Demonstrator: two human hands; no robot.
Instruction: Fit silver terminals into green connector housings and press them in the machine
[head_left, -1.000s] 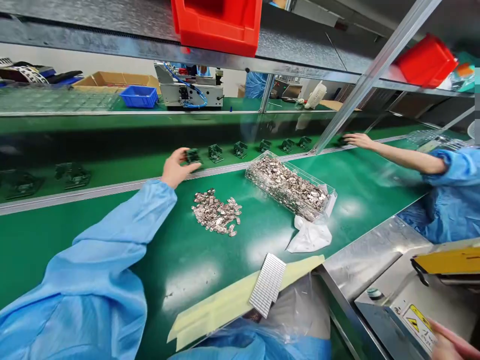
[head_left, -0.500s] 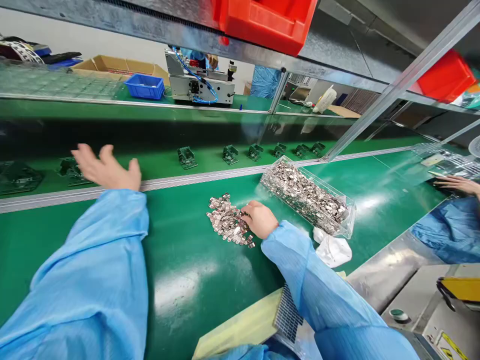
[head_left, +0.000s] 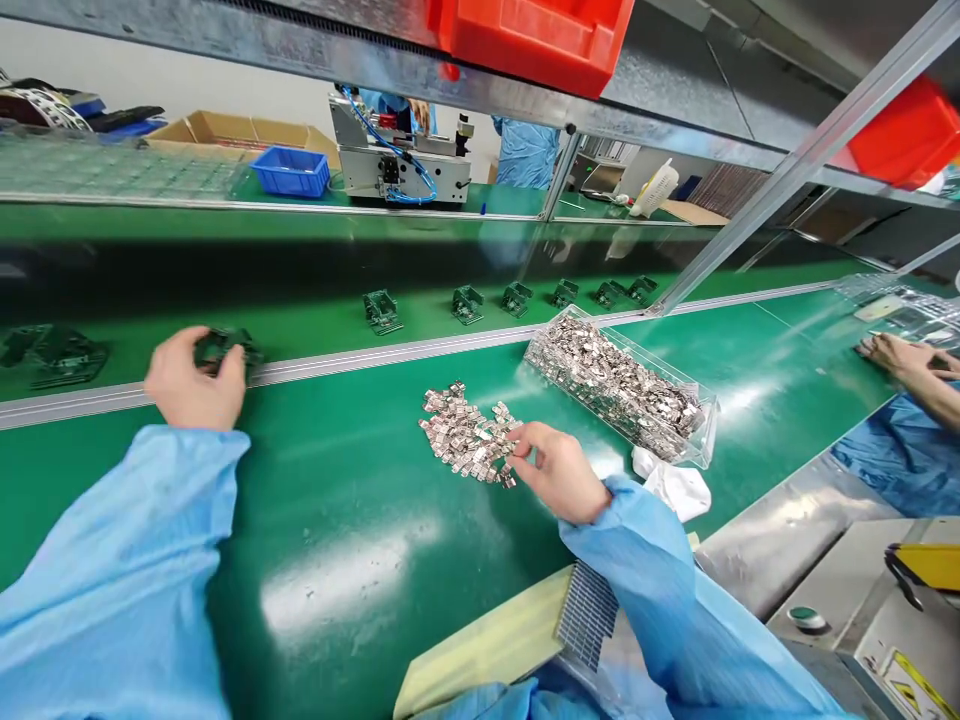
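At the belt's near edge, my left hand (head_left: 196,380) has its thumb and fingers closed round a green circuit board (head_left: 225,348), slightly blurred. My right hand (head_left: 555,470) pinches at the right side of a loose pile of small silvery metal parts (head_left: 461,435) on the green work surface (head_left: 337,500). One small metal part (head_left: 513,448) shows at its fingertips. Just beyond that hand is a clear plastic bin (head_left: 709,435) full of the same parts.
More circuit boards (head_left: 382,312) stand in a row along the green belt (head_left: 315,320) behind a metal rail. A crumpled white cloth (head_left: 679,488) lies beside the bin. A pale yellow block (head_left: 480,640) sits at the front edge. Another person's hands (head_left: 900,355) work at far right.
My left hand, open above the belt before, has come down and closed on a circuit board. My right hand has drawn slightly right at the pile. Boards on the belt have shifted right.
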